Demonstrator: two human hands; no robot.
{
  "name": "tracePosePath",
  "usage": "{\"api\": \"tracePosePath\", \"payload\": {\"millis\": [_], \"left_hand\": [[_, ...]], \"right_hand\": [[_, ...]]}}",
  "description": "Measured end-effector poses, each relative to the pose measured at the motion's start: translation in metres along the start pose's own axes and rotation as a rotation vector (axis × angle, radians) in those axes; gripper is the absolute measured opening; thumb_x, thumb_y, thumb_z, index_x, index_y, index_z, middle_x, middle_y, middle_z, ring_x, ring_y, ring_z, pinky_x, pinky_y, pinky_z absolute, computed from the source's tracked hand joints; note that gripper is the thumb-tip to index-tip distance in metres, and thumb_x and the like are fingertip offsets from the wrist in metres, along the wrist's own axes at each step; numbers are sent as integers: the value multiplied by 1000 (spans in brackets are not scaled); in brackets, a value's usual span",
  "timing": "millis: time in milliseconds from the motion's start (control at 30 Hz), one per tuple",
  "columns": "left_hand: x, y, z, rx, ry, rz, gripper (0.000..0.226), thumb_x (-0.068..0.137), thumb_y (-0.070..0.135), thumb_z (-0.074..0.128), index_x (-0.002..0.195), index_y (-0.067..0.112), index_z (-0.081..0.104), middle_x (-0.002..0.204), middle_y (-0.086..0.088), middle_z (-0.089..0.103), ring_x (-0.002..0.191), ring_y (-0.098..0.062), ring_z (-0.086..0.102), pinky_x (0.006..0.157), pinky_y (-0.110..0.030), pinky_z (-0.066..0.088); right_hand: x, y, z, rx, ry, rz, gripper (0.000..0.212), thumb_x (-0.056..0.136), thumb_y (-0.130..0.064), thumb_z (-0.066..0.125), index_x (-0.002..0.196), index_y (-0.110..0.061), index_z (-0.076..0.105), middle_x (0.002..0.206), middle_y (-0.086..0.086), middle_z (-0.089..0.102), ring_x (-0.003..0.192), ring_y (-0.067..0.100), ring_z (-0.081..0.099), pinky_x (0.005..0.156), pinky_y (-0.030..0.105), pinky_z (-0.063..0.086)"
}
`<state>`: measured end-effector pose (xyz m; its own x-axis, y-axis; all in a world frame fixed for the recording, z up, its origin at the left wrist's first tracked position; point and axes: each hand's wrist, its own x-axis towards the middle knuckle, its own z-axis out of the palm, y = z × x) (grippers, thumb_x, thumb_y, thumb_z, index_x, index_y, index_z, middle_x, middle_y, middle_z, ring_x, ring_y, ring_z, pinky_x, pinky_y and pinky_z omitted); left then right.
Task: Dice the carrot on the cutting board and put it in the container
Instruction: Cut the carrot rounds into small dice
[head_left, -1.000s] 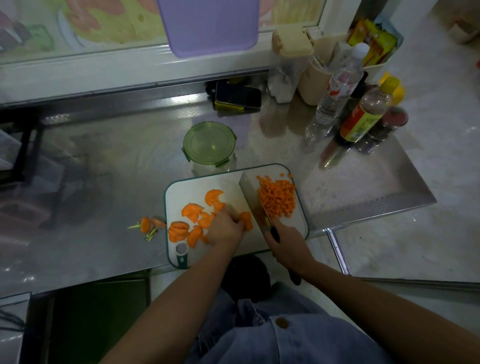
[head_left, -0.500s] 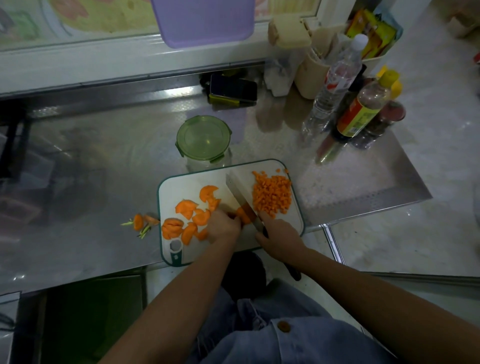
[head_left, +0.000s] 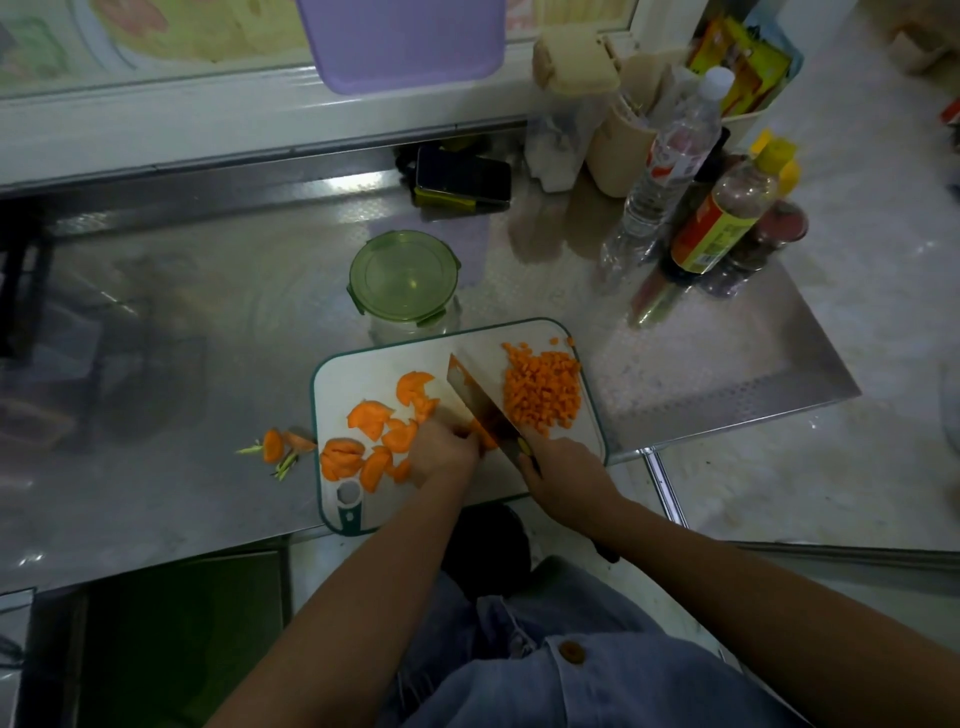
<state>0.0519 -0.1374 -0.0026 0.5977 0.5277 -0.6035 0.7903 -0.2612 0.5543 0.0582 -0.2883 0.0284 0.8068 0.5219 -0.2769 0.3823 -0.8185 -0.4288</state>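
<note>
The cutting board (head_left: 363, 379) lies on the counter (head_left: 182, 338) at its front edge, and the container (head_left: 404, 275) stands just behind it. On the board, carrot slices (head_left: 369, 415) lie left, diced carrot (head_left: 543, 389) right, the knife (head_left: 478, 400) between them. Carrot ends (head_left: 275, 446) lie on the counter left of the board. Bottles (head_left: 670, 171) stand behind on the right

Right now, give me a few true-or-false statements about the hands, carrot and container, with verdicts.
1. The right hand grips the cleaver. True.
2. The glass container stands open. False: its green lid is on.
3. The diced carrot lies heaped right of the cleaver. True.
4. Carrot ends lie on the steel counter, left of the cutting board. True.
5. The left hand rests on that counter. False: it holds a carrot piece on the cutting board.
</note>
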Motion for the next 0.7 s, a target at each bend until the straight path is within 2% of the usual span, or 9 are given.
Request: {"api": "tracePosePath", "payload": {"millis": [200,333,467,600,700], "left_hand": [[1,1,-2,-30,-12,-8,12,81,19,68,81,8,73,85,-13,70,81,-29,67,65,-33,54],[3,3,-3,-16,-36,-9,9,75,19,72,75,10,74,80,-11,71,76,-26,67,58,-30,51],[5,3,-4,-11,-44,-10,9,73,19,72,73,10,73,75,-11,70,73,-26,67,60,-33,56],[3,3,-5,-25,-34,-10,12,72,22,73,71,9,72,72,-10,69,69,-26,67,58,-33,55],[2,1,-5,-39,-25,6,16,72,23,73,68,7,72,69,-12,69,67,-29,67,57,-36,55]], "right_hand": [[-6,3,0,0,-72,27,26,98,-22,40,120,-11,48,90,14,60,79,31,58,61,30,35],[-3,0,2,40,-109,57,20,97,-20,41,111,-8,50,91,15,60,80,32,59,64,34,43],[0,-2,10,23,-86,83,20,96,-18,40,111,-8,50,92,16,61,81,35,61,67,38,49],[-2,0,14,23,-45,72,25,98,-21,40,117,-9,51,91,17,62,80,35,60,62,34,41],[0,2,11,21,-10,42,22,98,-21,42,110,-7,53,87,17,62,78,35,60,60,30,31]]}}
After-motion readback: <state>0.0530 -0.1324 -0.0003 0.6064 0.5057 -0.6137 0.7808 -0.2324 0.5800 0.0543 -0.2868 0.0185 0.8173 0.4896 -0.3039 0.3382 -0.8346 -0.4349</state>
